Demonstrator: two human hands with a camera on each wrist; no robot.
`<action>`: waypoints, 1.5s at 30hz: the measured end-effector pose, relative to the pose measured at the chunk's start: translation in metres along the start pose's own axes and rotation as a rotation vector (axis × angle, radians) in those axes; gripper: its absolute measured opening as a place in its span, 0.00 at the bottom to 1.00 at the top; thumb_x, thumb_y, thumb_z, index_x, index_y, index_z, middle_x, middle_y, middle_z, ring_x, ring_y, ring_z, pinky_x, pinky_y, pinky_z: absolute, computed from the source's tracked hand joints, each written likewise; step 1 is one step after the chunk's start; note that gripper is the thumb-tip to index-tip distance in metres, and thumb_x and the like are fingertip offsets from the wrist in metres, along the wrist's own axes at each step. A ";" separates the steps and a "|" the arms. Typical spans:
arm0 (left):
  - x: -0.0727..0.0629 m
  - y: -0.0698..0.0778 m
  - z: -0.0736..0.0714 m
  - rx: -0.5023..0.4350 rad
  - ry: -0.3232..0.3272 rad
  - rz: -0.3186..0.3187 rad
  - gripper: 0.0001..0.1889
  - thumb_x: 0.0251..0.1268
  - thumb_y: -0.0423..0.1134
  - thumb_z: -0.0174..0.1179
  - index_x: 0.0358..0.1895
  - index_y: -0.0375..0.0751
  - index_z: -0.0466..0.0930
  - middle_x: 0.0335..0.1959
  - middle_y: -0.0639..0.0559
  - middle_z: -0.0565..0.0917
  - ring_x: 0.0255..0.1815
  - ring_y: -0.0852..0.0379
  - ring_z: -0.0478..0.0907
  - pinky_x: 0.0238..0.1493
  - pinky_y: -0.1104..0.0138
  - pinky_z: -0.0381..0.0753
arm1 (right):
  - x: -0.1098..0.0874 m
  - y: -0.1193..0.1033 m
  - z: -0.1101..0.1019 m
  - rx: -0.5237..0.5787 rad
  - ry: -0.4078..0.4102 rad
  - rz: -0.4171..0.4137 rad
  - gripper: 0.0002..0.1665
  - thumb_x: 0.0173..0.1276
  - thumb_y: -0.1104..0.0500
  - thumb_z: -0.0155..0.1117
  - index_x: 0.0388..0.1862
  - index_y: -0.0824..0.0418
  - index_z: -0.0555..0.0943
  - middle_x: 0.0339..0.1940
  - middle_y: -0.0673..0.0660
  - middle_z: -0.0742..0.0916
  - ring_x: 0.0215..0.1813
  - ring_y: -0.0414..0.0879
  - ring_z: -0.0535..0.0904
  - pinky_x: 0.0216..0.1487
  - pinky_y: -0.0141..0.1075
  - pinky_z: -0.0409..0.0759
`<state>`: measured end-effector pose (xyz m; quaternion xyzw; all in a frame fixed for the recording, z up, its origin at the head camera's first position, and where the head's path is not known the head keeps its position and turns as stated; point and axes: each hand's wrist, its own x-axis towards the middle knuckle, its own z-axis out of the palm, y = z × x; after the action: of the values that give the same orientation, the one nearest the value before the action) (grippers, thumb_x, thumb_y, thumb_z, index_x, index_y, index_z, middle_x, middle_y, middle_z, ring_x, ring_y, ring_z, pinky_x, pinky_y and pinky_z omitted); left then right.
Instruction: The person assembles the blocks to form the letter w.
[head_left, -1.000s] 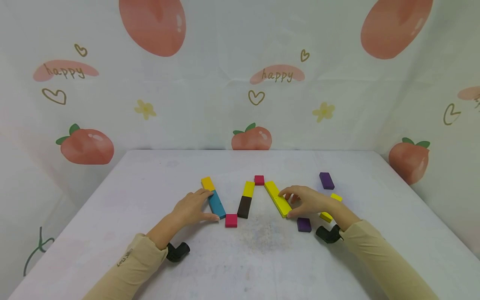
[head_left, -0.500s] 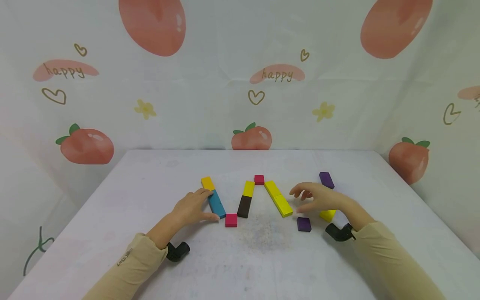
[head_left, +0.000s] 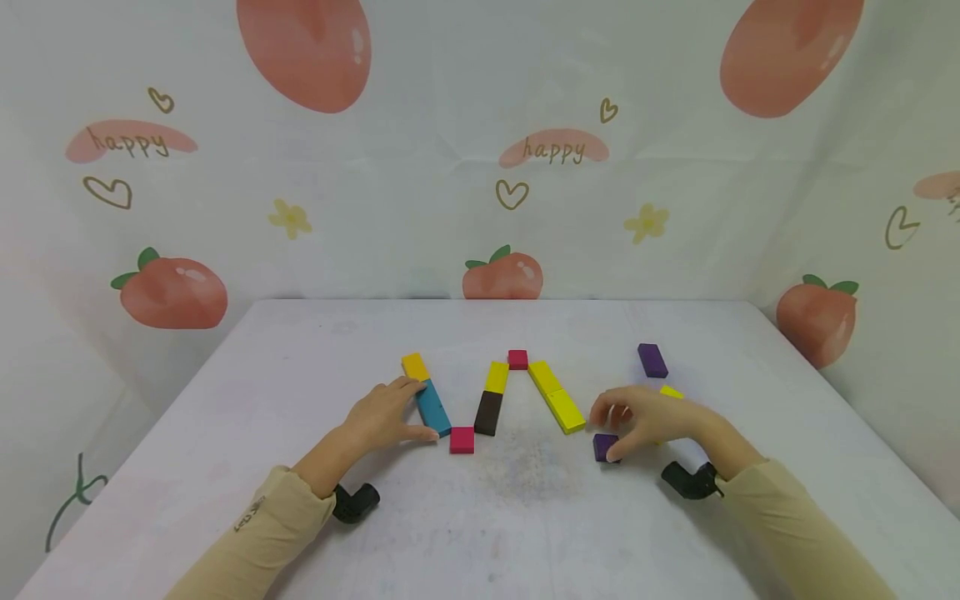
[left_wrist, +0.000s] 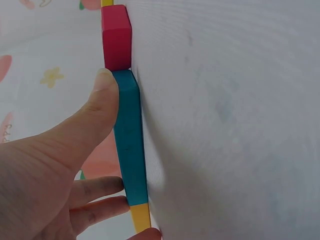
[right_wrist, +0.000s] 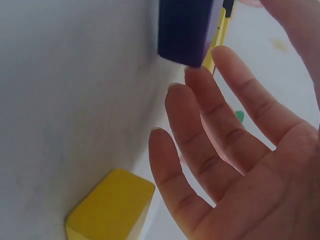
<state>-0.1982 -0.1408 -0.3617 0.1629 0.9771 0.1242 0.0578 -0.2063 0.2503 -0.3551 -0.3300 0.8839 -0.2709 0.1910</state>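
Note:
My left hand (head_left: 380, 417) rests against the long blue block (head_left: 432, 410). In the left wrist view its thumb lies by the block's end beside the red block (left_wrist: 117, 47), and the fingers touch near the orange-yellow block (left_wrist: 140, 217). My right hand (head_left: 654, 415) is over the small purple block (head_left: 602, 447), thumb overlapping its right side in the head view. From the right wrist, the fingers look spread and gently bent, with their tips close to the purple block (right_wrist: 185, 32). A yellow block (right_wrist: 111, 205) lies on the table beyond the little finger.
Blocks form a zigzag on the white table (head_left: 480, 525): a yellow block (head_left: 497, 377), a black block (head_left: 489, 413), a red block (head_left: 518, 360) and two yellow blocks (head_left: 556, 396). Another purple block (head_left: 652, 361) lies at back right, with a yellow one (head_left: 671, 392) partly hidden by the right hand.
My right hand has left the slanting yellow blocks, moved right and then come down to the small purple block. The left hand stays where it was.

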 end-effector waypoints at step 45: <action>-0.001 0.000 0.000 -0.019 0.000 -0.004 0.43 0.47 0.57 0.68 0.64 0.35 0.67 0.65 0.37 0.69 0.56 0.40 0.72 0.55 0.49 0.77 | 0.007 0.000 0.006 -0.037 0.036 0.000 0.17 0.54 0.54 0.72 0.40 0.57 0.77 0.39 0.47 0.82 0.42 0.36 0.75 0.50 0.29 0.78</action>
<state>-0.1973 -0.1411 -0.3611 0.1604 0.9761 0.1336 0.0595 -0.2081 0.2429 -0.3612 -0.3287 0.8920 -0.2605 0.1687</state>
